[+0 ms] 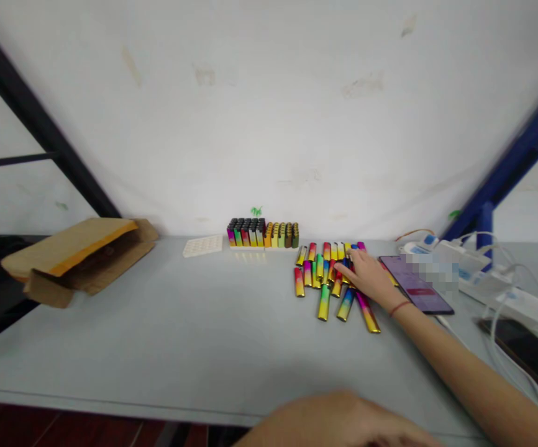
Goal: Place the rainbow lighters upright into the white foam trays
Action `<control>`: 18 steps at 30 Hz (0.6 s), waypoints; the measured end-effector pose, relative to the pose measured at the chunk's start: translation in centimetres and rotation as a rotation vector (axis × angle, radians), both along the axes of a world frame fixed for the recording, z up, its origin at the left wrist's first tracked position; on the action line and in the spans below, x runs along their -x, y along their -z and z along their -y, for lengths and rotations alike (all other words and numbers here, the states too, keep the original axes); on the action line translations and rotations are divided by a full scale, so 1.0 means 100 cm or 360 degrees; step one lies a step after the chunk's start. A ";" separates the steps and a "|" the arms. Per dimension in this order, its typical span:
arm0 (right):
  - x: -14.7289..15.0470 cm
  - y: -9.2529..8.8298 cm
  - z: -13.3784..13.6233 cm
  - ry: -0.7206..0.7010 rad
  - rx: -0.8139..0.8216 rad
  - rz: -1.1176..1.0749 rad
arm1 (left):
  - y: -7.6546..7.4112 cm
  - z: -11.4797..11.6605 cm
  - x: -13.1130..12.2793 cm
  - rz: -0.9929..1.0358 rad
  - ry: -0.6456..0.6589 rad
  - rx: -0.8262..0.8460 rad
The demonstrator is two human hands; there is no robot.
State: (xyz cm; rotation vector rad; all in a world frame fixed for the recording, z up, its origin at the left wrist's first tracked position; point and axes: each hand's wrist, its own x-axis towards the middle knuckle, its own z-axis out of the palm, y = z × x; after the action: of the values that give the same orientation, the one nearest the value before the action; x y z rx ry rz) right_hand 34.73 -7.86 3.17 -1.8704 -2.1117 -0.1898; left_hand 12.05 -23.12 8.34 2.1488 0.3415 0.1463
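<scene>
My right hand rests over a loose pile of shiny lighter casings in yellow, red, green, blue and magenta. Its thumb and fingers are spread apart and touch casings at the pile's right side. A green-and-yellow casing and a magenta-and-gold casing lie toward me. The hand partly covers several casings. At the bottom edge is my left hand, close to the camera; its fingers are hidden. Behind the pile to the left, dark-topped lighters and gold-topped lighters stand upright in rows.
A white tray with a grid of holes lies left of the lighters. An open brown cardboard box sits at the far left. On the right are a lit phone, a white power strip with cables, and a dark phone.
</scene>
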 end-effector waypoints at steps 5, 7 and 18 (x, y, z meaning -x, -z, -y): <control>0.000 -0.003 0.002 -0.0134 -0.0073 0.0044 | -0.010 -0.078 0.006 -0.0040 -0.0752 -0.0843; 0.001 -0.002 0.006 -0.0120 -0.0055 0.0055 | 0.007 -0.113 0.000 -0.0234 -0.0801 -0.1147; 0.000 0.007 -0.001 0.0158 0.0199 0.0086 | 0.051 -0.193 -0.023 -0.0572 -0.0881 -0.1189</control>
State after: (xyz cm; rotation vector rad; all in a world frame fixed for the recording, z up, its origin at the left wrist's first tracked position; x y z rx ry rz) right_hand 34.69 -7.73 2.46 -2.0656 -2.1118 -0.1345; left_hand 14.39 -3.84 3.24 2.7551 1.2528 0.2253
